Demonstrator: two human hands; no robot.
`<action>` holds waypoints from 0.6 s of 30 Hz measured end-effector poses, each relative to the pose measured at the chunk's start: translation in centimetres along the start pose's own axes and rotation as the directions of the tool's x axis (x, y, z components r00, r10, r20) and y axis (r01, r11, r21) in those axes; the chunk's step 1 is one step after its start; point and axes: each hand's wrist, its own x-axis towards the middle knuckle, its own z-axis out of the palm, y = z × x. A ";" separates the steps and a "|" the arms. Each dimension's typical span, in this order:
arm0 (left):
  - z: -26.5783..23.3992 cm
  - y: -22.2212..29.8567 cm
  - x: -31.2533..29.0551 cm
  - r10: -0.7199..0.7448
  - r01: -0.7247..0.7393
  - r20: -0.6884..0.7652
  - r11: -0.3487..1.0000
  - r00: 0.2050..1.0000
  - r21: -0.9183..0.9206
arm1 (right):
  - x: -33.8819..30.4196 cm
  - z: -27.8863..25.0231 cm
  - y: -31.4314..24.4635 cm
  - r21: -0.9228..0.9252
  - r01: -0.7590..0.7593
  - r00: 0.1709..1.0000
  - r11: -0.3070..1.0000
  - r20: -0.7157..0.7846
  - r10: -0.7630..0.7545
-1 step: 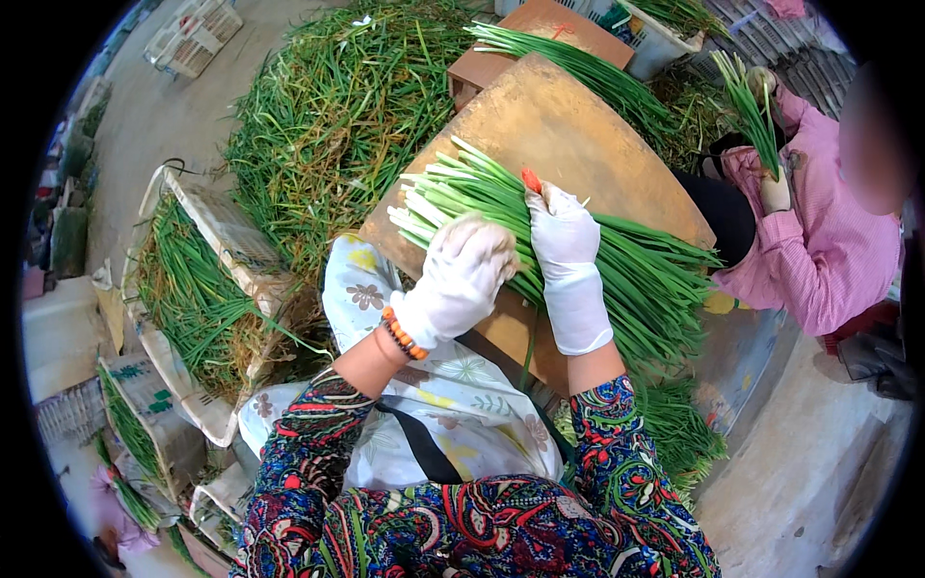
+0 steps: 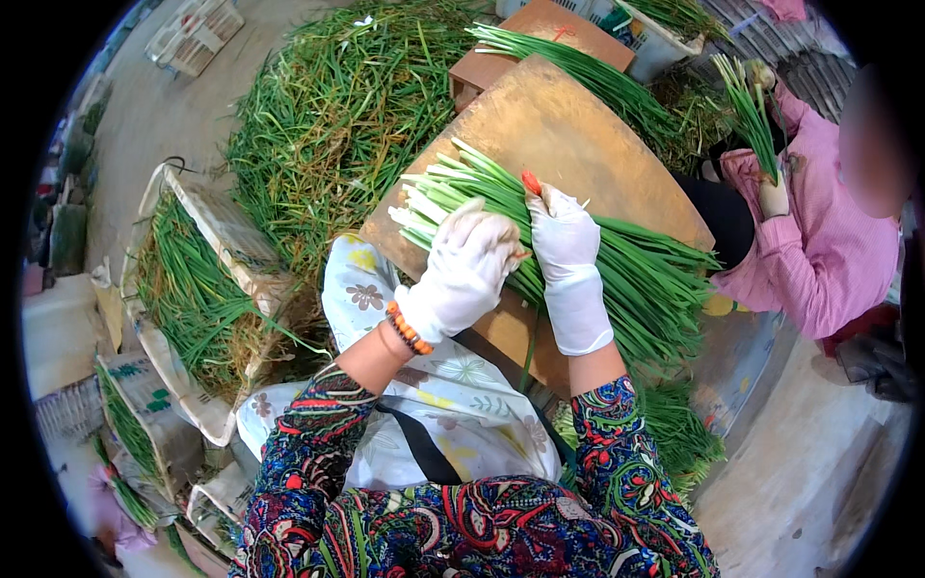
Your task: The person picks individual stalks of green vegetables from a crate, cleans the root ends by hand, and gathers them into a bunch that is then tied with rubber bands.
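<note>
A thick bundle of garlic chives (image 2: 655,279) lies across a worn tan board (image 2: 540,101), white stem ends to the left and green leaves to the right. My right hand (image 2: 566,236), in a white glove, rests on the bundle and pinches a small red tie (image 2: 531,182) that sticks up past the thumb. Closed beside it, over the near edge of the stems, is my gloved left hand (image 2: 472,252). A tiny orange bit shows at its fingertips; what those fingers hold is mostly hidden.
Another bundle of chives (image 2: 578,72) with a red tie lies on a brown box (image 2: 554,24). Loose greens form a large heap (image 2: 347,106) at left, above a filled white basket (image 2: 226,241). At right, a co-worker in a pink sleeve (image 2: 809,250) holds chives.
My left hand has shifted very slightly to the right and up. My right hand and the bundle look unmoved.
</note>
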 end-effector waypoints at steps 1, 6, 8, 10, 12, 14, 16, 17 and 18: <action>0.4 -0.3 0.4 -0.072 0.072 0.001 0.997 0.997 -0.012 | 0.1 0.0 -0.2 0.021 0.022 1.000 1.000 -0.001 -0.022; 2.0 -0.8 1.9 -0.315 0.313 -0.016 0.946 0.949 -0.086 | 0.1 -1.0 0.3 0.216 -0.101 0.992 0.971 0.094 0.083; 2.6 -0.8 2.4 -0.372 0.372 0.015 0.925 0.928 -0.071 | 0.1 -0.9 1.6 0.350 -0.082 0.995 0.933 0.088 0.054; 3.1 -1.0 2.7 -0.377 0.377 0.013 0.926 0.926 -0.014 | 0.2 -1.5 1.6 0.401 -0.121 0.987 0.908 0.145 0.067; 3.3 -1.5 2.8 -0.403 0.401 0.037 0.915 0.915 0.048 | 0.2 -1.5 1.6 0.299 -0.001 0.989 0.954 0.139 -0.043; 3.1 -1.1 3.4 -0.388 0.383 0.062 0.921 0.920 0.075 | 0.3 -1.9 2.1 0.243 0.091 0.983 0.966 0.132 -0.126; 3.2 -0.9 3.7 -0.385 0.378 0.075 0.921 0.920 0.089 | 0.5 -2.0 2.7 0.248 0.155 0.973 0.956 0.129 -0.191; 3.3 -0.9 3.7 -0.389 0.383 0.076 0.920 0.918 0.090 | 0.6 -2.3 2.8 0.203 0.213 0.959 0.956 0.145 -0.244; 3.4 -0.9 3.7 -0.393 0.386 0.077 0.918 0.916 0.091 | 0.7 -2.6 2.9 0.158 0.271 0.941 0.950 0.163 -0.296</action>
